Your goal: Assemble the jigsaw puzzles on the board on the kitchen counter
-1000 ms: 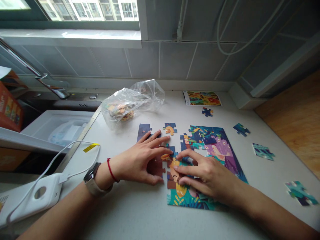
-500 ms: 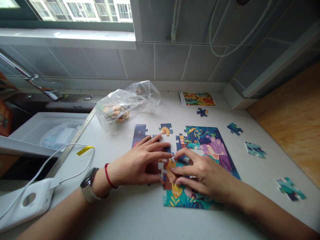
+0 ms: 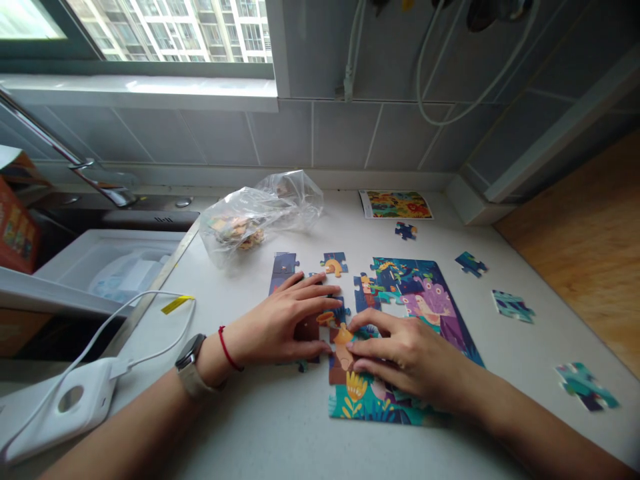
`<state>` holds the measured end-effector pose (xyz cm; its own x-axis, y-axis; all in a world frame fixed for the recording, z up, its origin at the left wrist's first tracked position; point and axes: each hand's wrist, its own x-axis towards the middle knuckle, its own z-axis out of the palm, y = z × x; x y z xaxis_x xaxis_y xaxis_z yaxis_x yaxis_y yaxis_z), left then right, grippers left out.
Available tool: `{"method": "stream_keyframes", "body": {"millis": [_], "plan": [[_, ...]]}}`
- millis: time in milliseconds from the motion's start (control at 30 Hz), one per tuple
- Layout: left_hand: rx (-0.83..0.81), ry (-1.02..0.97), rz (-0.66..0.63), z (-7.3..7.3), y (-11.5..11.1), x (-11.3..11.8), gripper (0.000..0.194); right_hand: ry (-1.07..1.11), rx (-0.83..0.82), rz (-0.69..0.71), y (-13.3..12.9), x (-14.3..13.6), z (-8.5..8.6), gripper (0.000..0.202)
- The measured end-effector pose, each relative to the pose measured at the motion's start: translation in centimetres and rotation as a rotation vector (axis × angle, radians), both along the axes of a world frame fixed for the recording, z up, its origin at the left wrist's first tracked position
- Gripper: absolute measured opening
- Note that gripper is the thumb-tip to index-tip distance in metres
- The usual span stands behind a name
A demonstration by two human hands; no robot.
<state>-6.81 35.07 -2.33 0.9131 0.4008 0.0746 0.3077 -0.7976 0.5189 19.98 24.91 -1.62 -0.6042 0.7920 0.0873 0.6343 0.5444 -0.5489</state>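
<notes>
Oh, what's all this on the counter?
Someone is putting a jigsaw together on the white counter. The right hand rests on the joined right-hand section, fingers near its left edge, while the left hand lies spread over the left-hand pieces. A gap still shows in the joined section. Four loose pieces lie to the right and behind, and a clear bag holds more pieces.

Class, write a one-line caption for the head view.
Left hand and right hand rest on a partly assembled jigsaw puzzle.
</notes>
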Motion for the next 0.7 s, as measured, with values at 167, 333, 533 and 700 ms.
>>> {"method": "stream_keyframes", "body": {"millis": [167,333,533,700], "plan": [[-0.008,-0.065,0.007,-0.20,0.14,0.15,0.054,0.024,-0.014,-0.013,0.11,-0.05,-0.01,0.019],[-0.013,-0.100,0.001,-0.30,0.16,0.37,0.055,0.039,-0.025,-0.006,0.19,-0.06,0.03,0.016],[-0.034,-0.115,-0.031,-0.34,0.41,0.78,0.057,0.034,-0.011,-0.002,0.16,-0.12,0.20,0.014],[-0.053,-0.132,-0.005,-0.14,0.31,1.00,0.038,0.042,-0.005,-0.001,0.13,-0.11,0.28,0.014]]}}
